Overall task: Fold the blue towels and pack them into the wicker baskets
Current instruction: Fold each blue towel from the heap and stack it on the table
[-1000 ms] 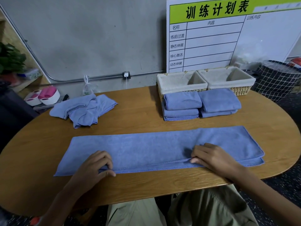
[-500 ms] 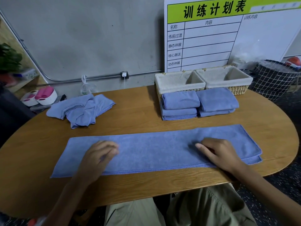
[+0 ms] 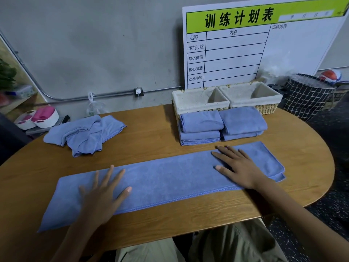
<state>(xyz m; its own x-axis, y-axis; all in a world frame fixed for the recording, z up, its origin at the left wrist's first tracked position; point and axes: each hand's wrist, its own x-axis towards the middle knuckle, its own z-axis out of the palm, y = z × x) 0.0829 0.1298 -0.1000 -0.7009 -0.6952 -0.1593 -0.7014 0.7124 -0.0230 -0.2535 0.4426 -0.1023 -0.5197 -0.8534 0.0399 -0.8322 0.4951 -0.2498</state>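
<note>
both hands lie flat with straight, spread fingers, gripping nothing. the left hand presses palm-down on the left part of the long towel, its fingers fanned toward the far edge. the right hand presses the right part in the same way, fingertips pointing toward the far left and the thumb stretched toward the middle of the cloth. neither hand pinches a hem or a corner.

the long towel lies across the near side of the table as a narrow strip, folded lengthwise; at its right end a lower layer peeks out from under the top one. it looks like the smoothing step after that lengthwise fold. the next move, as i judge it, calls for taking hold of one short end with both corners together and carrying it over to meet the other end, keeping the edges lined up so the offset layer at the right does not spread further.

beyond the strip, two stacks of folded towels sit just in front of the two lined wicker baskets, which appear empty inside, so packing is not yet begun. a heap of unfolded towels lies at the far left of the table, waiting for its turn.
</note>
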